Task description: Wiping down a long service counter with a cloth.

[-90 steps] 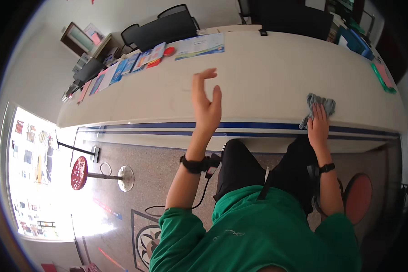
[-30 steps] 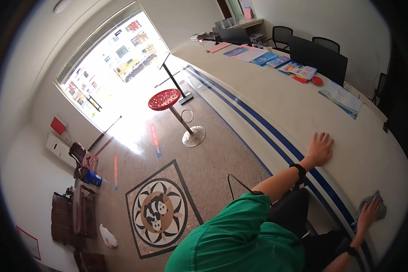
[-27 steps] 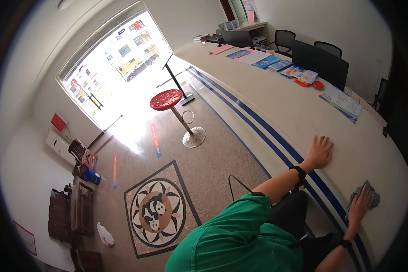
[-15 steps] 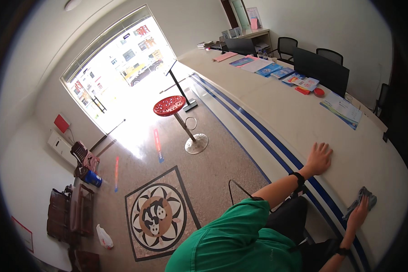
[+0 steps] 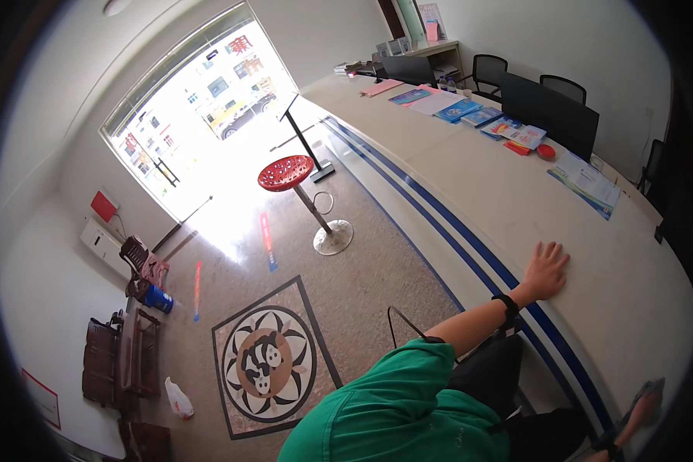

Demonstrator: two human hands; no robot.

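My left hand (image 5: 545, 271) lies flat with fingers spread on the long cream counter (image 5: 516, 185), near its blue-striped front edge. A black watch sits on that wrist. My right hand (image 5: 644, 408) shows at the lower right rim of the picture, resting on a grey cloth (image 5: 648, 390) on the counter; whether the fingers grip the cloth is not clear. I wear a green shirt and dark trousers.
Leaflets and booklets (image 5: 585, 179) lie along the far side of the counter, with a small red dish (image 5: 546, 151) and dark monitors (image 5: 550, 112) behind. A red stool (image 5: 286, 172) stands on the tiled floor. A round floor emblem (image 5: 266, 362) lies to my left.
The view has swung from the counter toward the floor and window. My left hand came down flat on the counter. My right hand with the cloth slid toward the lower right rim.
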